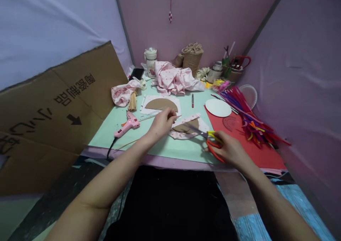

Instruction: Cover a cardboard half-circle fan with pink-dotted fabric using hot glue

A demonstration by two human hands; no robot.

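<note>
My right hand (230, 147) grips a pair of scissors (210, 141) with orange-red and yellow handles. Its blades, slightly blurred, reach left over a half-round piece of brown cardboard (195, 123) lying on pink-dotted white fabric (183, 136). The fabric edge is folded up along part of the cardboard. Just left of it, my left hand (164, 120) is closed in a pinch, with a small pale pink scrap (178, 116) at the fingertips. Behind that hand, another cardboard half-circle (160, 103) rests on a second fabric piece (174, 99).
A pink glue gun (127, 124) and thin sticks lie at left, beside a leaning cardboard sheet (61, 109). Red paper (247, 152) at right bears a white disc (218, 108) and pipe cleaners (247, 109). Crumpled fabric (173, 77), a bottle (151, 61) and twine (192, 58) stand behind.
</note>
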